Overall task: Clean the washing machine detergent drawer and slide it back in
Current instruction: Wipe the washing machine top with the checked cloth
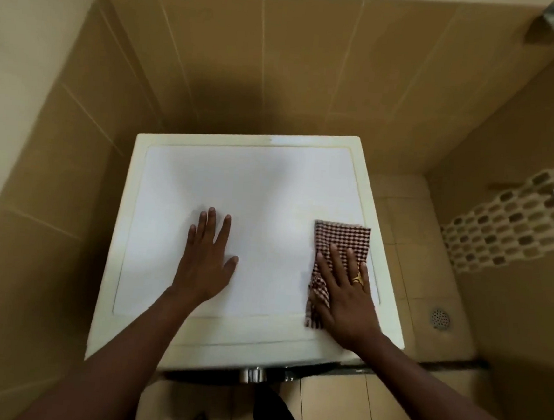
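Right hand (pixel 345 298), wearing a gold ring (pixel 358 278), is lying flat with straight, slightly spread fingers, pressing a red-and-white checked cloth (pixel 343 236) onto the near right part of the washing machine top (pixel 254 181). The cloth is showing beyond the fingertips on the far side and past the thumb on the left. Left hand (pixel 208 267) is resting palm down on the bare white panel, left of the cloth and apart from it, fingers straight and splayed, holding nothing. Both forearms are reaching in from the near edge. The machine is standing in a corner of tan wall tiles (pixel 280 61), its front face lying hidden under the top's near edge, so the detergent drawer cannot be seen; only a small chrome fitting (pixel 253 374) is showing there. To the right, a round floor drain (pixel 440 318) is sitting in the beige floor, and a pebble mosaic band (pixel 513 225) is running along the right wall.
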`<action>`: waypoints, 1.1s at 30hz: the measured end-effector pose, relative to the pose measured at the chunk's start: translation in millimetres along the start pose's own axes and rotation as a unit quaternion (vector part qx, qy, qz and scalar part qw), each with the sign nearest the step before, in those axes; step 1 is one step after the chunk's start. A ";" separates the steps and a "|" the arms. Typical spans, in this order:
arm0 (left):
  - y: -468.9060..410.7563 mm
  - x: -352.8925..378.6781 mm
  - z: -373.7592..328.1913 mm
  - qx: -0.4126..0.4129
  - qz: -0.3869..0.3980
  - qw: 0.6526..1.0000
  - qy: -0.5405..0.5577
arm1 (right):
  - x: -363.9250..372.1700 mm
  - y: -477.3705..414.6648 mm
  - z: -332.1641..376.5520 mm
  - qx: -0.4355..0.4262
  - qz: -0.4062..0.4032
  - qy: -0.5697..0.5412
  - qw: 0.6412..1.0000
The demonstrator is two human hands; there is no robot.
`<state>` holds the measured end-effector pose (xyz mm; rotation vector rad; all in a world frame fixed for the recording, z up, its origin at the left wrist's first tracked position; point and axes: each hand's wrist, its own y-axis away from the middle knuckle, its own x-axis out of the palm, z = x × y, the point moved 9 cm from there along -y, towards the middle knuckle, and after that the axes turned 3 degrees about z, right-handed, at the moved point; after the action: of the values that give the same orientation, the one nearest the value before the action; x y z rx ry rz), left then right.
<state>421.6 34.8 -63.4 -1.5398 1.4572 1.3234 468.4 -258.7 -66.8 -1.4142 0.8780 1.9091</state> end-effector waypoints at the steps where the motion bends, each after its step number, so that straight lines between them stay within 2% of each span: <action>1: 23.0 1.8 4.4 -0.004 -0.022 1.000 0.008 | 5.3 1.4 8.3 0.039 0.001 -0.008 0.999; 3: 64.8 5.1 15.9 -0.031 -0.054 0.998 0.022 | 13.6 -2.5 43.0 0.035 0.009 -0.017 0.999; 6: 125.2 5.7 46.8 -0.113 -0.092 0.989 0.017 | 28.3 -6.0 117.6 -0.058 0.026 -0.009 0.998; 11: 211.5 6.3 115.8 -0.261 -0.093 0.960 0.038 | 56.4 -17.2 247.2 -0.149 0.066 0.001 0.987; 14: 253.5 5.0 143.1 -0.297 -0.097 0.947 0.079 | 69.4 -15.7 315.2 -0.197 0.085 0.032 0.976; 17: 283.6 0.9 157.1 -0.312 -0.100 0.940 0.097 | 78.8 -10.2 365.2 -0.207 0.100 0.047 0.972; 22: 298.4 -4.0 153.7 -0.279 -0.099 0.947 0.123 | 89.7 12.9 395.0 -0.251 0.095 0.113 0.957; 26: 280.7 -8.7 123.1 -0.190 -0.101 0.973 0.080 | 88.6 37.0 369.3 -0.288 0.100 0.151 0.940; 29: 263.2 -5.5 84.0 -0.096 -0.074 0.992 0.025 | 82.3 52.8 339.2 -0.267 0.097 0.162 0.945; 33: 241.8 16.1 26.3 -0.004 -0.007 1.000 -0.004 | 73.4 71.6 286.6 -0.217 0.090 0.146 0.961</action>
<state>180.3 8.3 -41.1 -1.5457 1.4360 1.3267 231.0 -68.2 -65.1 -1.9755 0.7676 2.1567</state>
